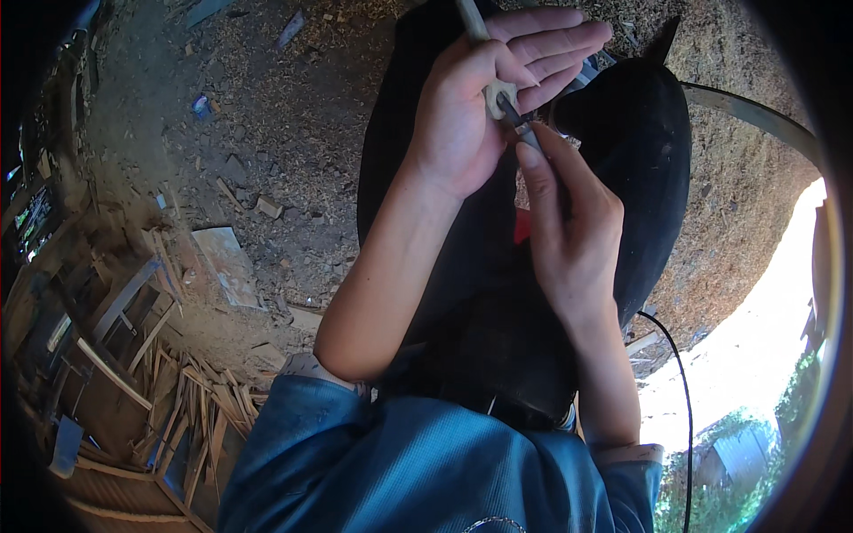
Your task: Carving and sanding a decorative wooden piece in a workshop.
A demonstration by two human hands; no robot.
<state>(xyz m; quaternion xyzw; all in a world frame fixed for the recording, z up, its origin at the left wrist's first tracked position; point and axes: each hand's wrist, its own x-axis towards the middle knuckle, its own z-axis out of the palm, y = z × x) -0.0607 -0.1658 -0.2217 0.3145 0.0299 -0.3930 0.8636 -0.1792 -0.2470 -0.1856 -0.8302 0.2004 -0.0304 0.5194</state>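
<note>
My left hand (471,115) is turned palm up, with its thumb across a pale wooden piece that has a long narrow stem and a wider, hollowed end (499,92). Its other fingers stretch out beyond the wood. In the fingers of my right hand (569,204) is a small carving tool (526,134) with a light handle and a dark narrow shaft. The shaft's tip points into the hollow of the wood; I cannot tell how deep it sits. Both hands are above my lap, over dark trousers (640,169).
Chips and shavings cover the dirt floor (302,133). A flat board (229,266) lies at the left. Farther down that side is a heap of wood strips and offcuts (191,417). A black cable (684,400) hangs at the right, and a curved strip (755,111) runs beyond my right knee.
</note>
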